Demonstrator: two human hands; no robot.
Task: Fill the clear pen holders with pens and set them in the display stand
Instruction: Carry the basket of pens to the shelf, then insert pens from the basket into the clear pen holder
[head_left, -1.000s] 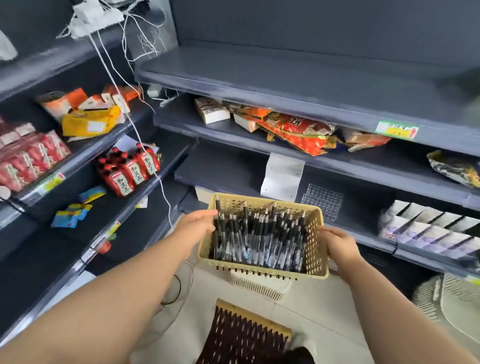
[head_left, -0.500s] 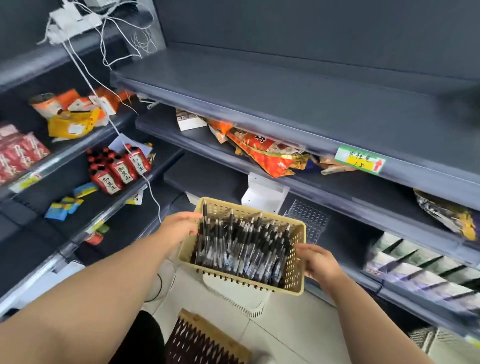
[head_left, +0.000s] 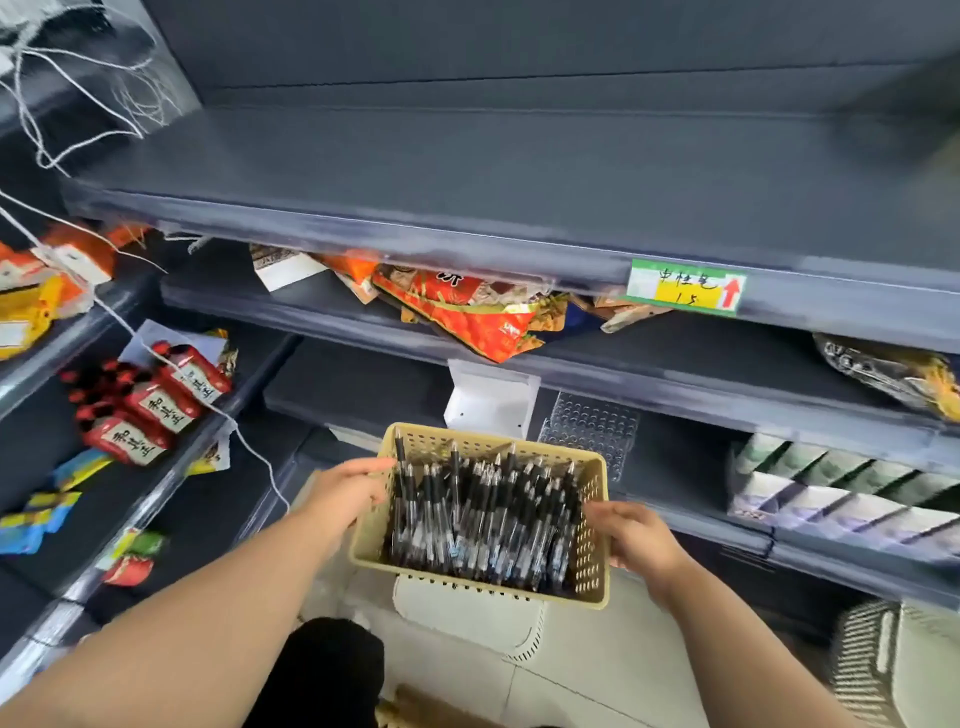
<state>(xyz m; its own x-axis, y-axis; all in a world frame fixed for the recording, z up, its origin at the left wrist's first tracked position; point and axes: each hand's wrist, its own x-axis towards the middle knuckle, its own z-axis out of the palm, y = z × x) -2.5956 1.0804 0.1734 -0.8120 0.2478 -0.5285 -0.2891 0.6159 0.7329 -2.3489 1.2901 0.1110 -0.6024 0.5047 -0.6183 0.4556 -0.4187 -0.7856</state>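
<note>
A yellow perforated basket (head_left: 592, 540) full of black pens (head_left: 483, 519) is held in the air in front of the dark shelves. My left hand (head_left: 345, 491) grips its left rim and my right hand (head_left: 631, 535) grips its right side. Behind the basket, on a lower shelf, a clear pen holder (head_left: 592, 428) with a grid of holes stands next to a white display stand (head_left: 491, 397). More white display boxes (head_left: 841, 488) with slanted compartments stand on the shelf to the right.
Snack bags (head_left: 467, 306) lie on the shelf above, red sauce bottles (head_left: 150, 402) on the left shelves, white cables (head_left: 78, 130) hang at top left. A white basket (head_left: 467, 613) sits on the tiled floor below, another slatted one (head_left: 893, 670) at bottom right. A price label (head_left: 685, 286) marks the upper shelf edge.
The view has tilted up and shifted left, so the shelves have dropped in frame. Both hands have kept hold of the pen basket, which stays in front of the lower shelf.
</note>
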